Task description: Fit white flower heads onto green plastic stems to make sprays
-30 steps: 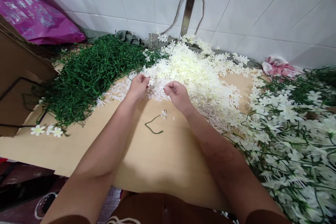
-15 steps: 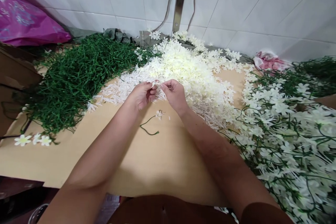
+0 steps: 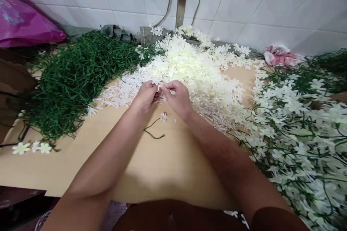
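My left hand (image 3: 148,95) and my right hand (image 3: 177,97) meet over the near edge of a heap of loose white flower heads (image 3: 187,63). Between their fingertips is a small white artificial flower (image 3: 159,86), pinched from both sides; the fingers partly cover it. Below my hands, on the tan board (image 3: 146,162), lies a thin green stem (image 3: 152,136) with a white flower piece (image 3: 164,117) at its upper end. White stringy pieces (image 3: 116,93) spread out to the left of my left hand.
A mound of green plastic stems (image 3: 81,79) sits at left, near a pink bag (image 3: 27,25). Finished-looking white flowers on green stems (image 3: 298,140) pile up at right. Several flowers (image 3: 21,148) lie at the left front. A tiled wall (image 3: 244,3) with a metal strip (image 3: 181,3) stands behind.
Both hands stay together, fingertips now closer and more of the white flower showing above them. The whole view has shifted slightly. The stem on the board lies as before.
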`<state>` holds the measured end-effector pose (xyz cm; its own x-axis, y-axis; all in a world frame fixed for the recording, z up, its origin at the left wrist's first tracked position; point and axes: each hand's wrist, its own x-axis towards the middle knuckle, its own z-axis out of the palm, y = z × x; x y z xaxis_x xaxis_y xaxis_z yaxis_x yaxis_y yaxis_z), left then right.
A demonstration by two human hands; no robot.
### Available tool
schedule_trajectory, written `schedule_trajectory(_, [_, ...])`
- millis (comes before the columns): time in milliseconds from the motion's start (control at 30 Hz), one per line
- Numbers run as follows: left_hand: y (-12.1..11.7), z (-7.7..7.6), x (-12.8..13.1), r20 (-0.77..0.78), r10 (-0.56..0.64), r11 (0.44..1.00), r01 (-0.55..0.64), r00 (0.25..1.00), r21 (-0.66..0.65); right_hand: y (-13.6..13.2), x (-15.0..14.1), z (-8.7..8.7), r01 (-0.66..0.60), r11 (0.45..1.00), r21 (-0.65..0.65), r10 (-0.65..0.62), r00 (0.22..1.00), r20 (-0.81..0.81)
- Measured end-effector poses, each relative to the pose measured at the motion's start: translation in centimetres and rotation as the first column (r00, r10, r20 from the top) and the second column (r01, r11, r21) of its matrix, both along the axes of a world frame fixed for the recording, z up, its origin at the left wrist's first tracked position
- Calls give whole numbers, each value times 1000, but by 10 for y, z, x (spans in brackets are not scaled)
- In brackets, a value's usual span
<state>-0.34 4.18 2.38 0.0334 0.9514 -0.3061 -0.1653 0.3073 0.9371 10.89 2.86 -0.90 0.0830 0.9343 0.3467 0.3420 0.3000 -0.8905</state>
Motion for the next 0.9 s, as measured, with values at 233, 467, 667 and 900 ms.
schedule_trajectory(233, [1, -2, -2, -103, -70, 997, 74, 992, 35, -2, 0, 2, -15, 1000, 8, 15, 1000, 7])
schedule_trajectory(467, [11, 2, -20, -688, 45, 954, 173, 725, 245, 4, 2, -1, -60, 996, -72, 48, 985, -167])
schedule_trajectory(667, [10, 16, -48, -904, 247, 907, 243, 350, 343, 4, 4, 8, -111, 982, -152, 64, 956, -288])
schedule_trajectory(900, [-9, 35, -34, -725, 96, 839, 337, 682, 428, 1, 5, 12, -231, 964, -130, 176, 925, -336])
